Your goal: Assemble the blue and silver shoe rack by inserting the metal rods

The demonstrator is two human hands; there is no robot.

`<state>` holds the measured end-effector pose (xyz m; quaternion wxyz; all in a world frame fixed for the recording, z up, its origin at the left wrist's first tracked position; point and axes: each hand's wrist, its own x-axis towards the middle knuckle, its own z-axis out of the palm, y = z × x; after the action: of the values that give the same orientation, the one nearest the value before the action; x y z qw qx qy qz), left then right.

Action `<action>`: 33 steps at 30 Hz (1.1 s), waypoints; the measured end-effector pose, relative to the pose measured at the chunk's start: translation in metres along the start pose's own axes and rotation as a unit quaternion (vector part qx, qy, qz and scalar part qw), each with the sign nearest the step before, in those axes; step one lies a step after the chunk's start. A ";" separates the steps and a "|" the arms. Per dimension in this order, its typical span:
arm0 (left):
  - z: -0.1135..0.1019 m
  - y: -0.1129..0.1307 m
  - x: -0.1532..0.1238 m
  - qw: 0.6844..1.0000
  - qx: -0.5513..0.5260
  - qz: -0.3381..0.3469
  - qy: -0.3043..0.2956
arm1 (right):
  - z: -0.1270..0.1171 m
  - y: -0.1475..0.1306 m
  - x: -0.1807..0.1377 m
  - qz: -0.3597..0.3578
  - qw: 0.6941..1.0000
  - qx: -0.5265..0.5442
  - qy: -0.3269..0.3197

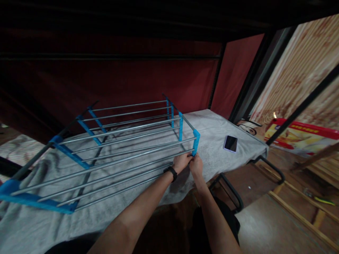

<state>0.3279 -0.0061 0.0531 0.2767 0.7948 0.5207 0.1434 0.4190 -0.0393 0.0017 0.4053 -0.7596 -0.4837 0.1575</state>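
A shelf rack point(119, 141) of silver metal rods and blue plastic brackets lies on its side on a grey blanket point(212, 134). My left hand point(181, 162), with a black band on its wrist, is closed around the end of a silver rod just below the nearest blue bracket point(196, 141). Touching it from the right, my right hand point(196, 164) pinches the same rod end at the bracket's lower tip. Both forearms reach in from the bottom of the view.
A phone point(230, 143) lies dark screen up on the blanket to the right of the rack. Glasses point(247, 127) rest near the bed's far right corner. Black bed frame bars point(270, 167) stick out at the right. Wooden slats point(304, 218) lie on the floor.
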 end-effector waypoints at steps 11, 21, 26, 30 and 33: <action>-0.007 0.003 -0.007 1.000 -0.019 0.012 -0.017 | 0.002 0.001 -0.001 -0.007 1.000 -0.008 0.008; -0.006 0.004 -0.004 0.999 -0.030 0.013 0.005 | 0.002 0.002 0.000 -0.016 1.000 -0.004 0.012; -0.005 0.002 -0.003 1.000 -0.012 0.022 0.011 | 0.004 0.002 -0.001 -0.028 0.999 0.018 0.024; -0.005 0.002 -0.002 0.999 0.013 0.032 0.012 | 0.005 0.003 0.000 -0.029 0.999 0.037 0.020; -0.008 0.006 -0.005 0.998 0.039 0.050 0.017 | 0.006 0.004 0.000 -0.028 0.998 0.055 0.015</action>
<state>0.3264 -0.0101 0.0638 0.2293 0.8277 0.4898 0.1500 0.4178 -0.0372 -0.0051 0.4576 -0.7250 -0.4889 0.1609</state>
